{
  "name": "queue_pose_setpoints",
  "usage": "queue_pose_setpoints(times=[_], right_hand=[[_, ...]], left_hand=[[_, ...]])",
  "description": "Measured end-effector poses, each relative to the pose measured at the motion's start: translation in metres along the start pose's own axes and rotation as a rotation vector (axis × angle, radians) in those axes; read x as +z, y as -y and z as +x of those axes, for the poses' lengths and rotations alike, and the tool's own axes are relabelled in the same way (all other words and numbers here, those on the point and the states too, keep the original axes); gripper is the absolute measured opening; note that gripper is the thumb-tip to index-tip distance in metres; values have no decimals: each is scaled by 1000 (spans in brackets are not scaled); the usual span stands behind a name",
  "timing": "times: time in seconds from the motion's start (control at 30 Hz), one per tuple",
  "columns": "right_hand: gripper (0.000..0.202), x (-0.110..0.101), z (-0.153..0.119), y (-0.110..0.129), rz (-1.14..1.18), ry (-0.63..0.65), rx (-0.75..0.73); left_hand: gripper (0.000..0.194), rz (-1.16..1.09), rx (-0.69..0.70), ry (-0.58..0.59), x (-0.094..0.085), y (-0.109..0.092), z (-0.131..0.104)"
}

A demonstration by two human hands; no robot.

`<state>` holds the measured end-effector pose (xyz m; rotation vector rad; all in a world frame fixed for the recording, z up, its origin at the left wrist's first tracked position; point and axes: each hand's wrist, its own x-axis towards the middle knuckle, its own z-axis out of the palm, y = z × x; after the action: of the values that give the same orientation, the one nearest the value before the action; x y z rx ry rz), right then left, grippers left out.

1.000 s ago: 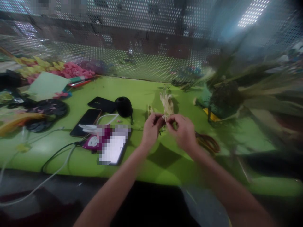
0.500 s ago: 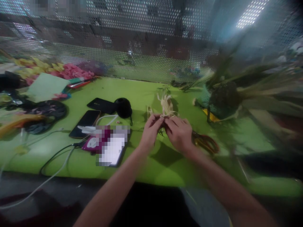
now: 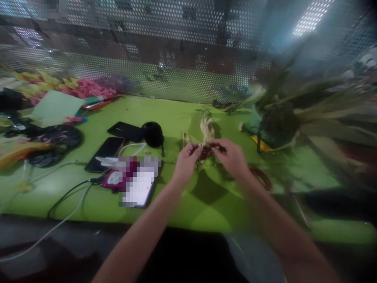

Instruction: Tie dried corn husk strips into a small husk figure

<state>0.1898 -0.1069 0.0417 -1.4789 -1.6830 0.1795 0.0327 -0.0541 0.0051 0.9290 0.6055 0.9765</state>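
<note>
Over the middle of the green table, a bundle of pale, dried husk-like strips [image 3: 207, 127] stands upright between my hands. My left hand [image 3: 186, 160] is closed, thumb and fingertips pinching the bundle's lower end. My right hand [image 3: 232, 158] is closed too, fingertips pinched together at the bundle's right side; what exactly they grip is too small and blurred to tell. A loose pale strip [image 3: 185, 137] lies just behind my left hand. Beneath my right wrist, a red-handled tool [image 3: 262, 179], apparently scissors, is partly covered.
Left of my hands lie a lit phone [image 3: 143, 182], a purple packet [image 3: 118, 177], two dark phones and a round black object [image 3: 152, 133]. Cables cross the table's left part. Long dried leaves [image 3: 318, 106] spread at right. A perforated metal panel [image 3: 165, 70] stands behind.
My right hand has shifted right, apart from the left hand, with its fingers still pinched. The strips above look more gathered. My left hand stays nearly in place.
</note>
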Motion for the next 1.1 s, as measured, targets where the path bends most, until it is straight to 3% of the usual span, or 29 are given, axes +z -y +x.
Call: queue_pose_setpoints(times=[0.23, 0.4, 0.5, 0.67, 0.83, 0.9, 0.97, 1.1], right_hand=[[10, 1, -2, 7, -10, -47, 22], [12, 9, -6, 8, -40, 82, 175], [17, 12, -6, 4, 124, 160, 234], [19, 2, -1, 8, 429, 138, 253], [23, -6, 2, 14, 685, 134, 297], [27, -5, 1, 15, 672, 88, 276], [19, -4, 1, 15, 571, -1, 229], [8, -4, 2, 13, 302, -72, 41]], left_hand=[[20, -36, -7, -4, -2, 1, 3], [18, 32, 14, -47, -3, -4, 2], [16, 77, 25, -89, -2, -7, 1], [12, 148, 81, -132, -3, -8, 2], [14, 262, 103, -90, -7, -3, 3], [14, 315, 108, -63, -8, -2, 3], [14, 372, 119, -39, -7, -1, 3], [12, 457, 155, 4, -4, -3, 2]])
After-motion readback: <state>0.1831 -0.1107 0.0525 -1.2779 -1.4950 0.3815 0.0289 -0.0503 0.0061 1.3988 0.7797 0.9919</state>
